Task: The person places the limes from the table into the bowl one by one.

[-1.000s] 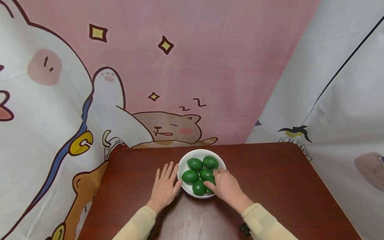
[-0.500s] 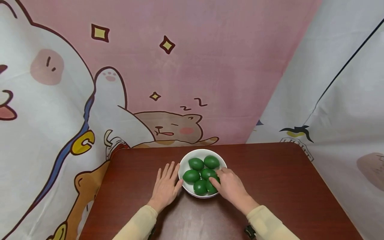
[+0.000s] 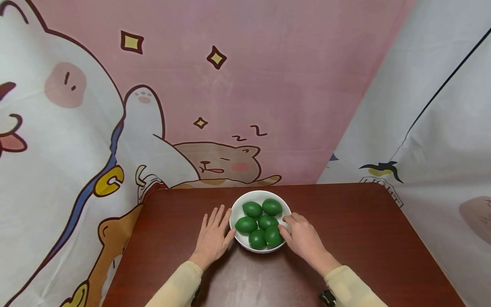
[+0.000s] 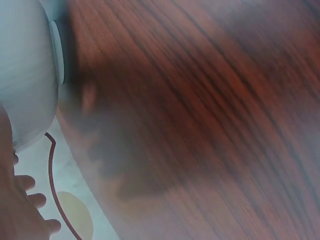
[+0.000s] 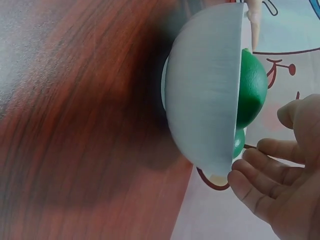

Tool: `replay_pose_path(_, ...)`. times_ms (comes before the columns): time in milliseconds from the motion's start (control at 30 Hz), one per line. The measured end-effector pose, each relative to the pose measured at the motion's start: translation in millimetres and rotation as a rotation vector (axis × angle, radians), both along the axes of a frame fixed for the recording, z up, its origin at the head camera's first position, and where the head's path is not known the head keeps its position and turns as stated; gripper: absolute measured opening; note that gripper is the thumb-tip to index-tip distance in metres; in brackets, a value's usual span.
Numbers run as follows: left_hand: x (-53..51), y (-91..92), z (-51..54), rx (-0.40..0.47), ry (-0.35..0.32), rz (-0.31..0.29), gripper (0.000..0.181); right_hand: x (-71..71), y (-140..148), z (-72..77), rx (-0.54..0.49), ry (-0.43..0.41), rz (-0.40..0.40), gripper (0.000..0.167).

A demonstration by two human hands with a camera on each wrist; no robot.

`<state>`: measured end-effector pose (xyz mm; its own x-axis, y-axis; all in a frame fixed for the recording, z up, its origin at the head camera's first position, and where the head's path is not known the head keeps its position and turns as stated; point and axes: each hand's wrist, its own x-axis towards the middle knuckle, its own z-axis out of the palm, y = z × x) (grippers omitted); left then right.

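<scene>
Several green limes [image 3: 267, 222] lie together in a white bowl [image 3: 239, 206] on the table. My left hand [image 3: 210, 238] is at the bowl's left side, fingers straight and spread, the thumb by the rim. In the left wrist view part of that hand [image 4: 22, 207] shows below the bowl's outer wall [image 4: 27, 65]. My right hand [image 3: 305, 241] is over the bowl's right rim with nothing in its grasp. From the right wrist, its loosely bent fingers [image 5: 260, 175] appear beside the rim, apart from the nearest lime [image 5: 252, 90].
The bowl stands toward the far side of a reddish-brown wooden table [image 3: 345, 221]. A pink and white cloth [image 3: 291, 85] with cartoon animals hangs behind the table and along its sides.
My right hand has drawn back to the right, off the limes, and the lower right lime now shows more fully. The left hand stays by the bowl.
</scene>
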<state>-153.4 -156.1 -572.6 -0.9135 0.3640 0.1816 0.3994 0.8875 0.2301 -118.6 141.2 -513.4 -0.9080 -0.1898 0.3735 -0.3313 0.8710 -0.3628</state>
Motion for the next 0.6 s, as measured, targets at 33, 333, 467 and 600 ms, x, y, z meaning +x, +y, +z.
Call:
replay_pose_path(33, -0.3, -0.3, 0.3, -0.003, 0.006, 0.001, 0.066, -0.3, 1, -1.1, -0.001, 0.003, 0.001, 0.018)
replay_pose_path(333, 1.6, 0.0, 1.8, -0.013, 0.001, 0.016, 0.065, 2.4, 15, -9.5, 0.002, -0.018, -0.006, 0.019)
replay_pose_path(467, 1.4, -0.8, 3.0, -0.01, 0.027, 0.019, 0.065, 2.5, 24, -12.0, 0.007, -0.006, -0.01, 0.021)
replay_pose_path(600, 0.4, -4.4, 5.9, -0.012, 0.054, 0.034, 0.066, 2.3, 35, -13.7, 0.016, 0.013, -0.013, 0.021)
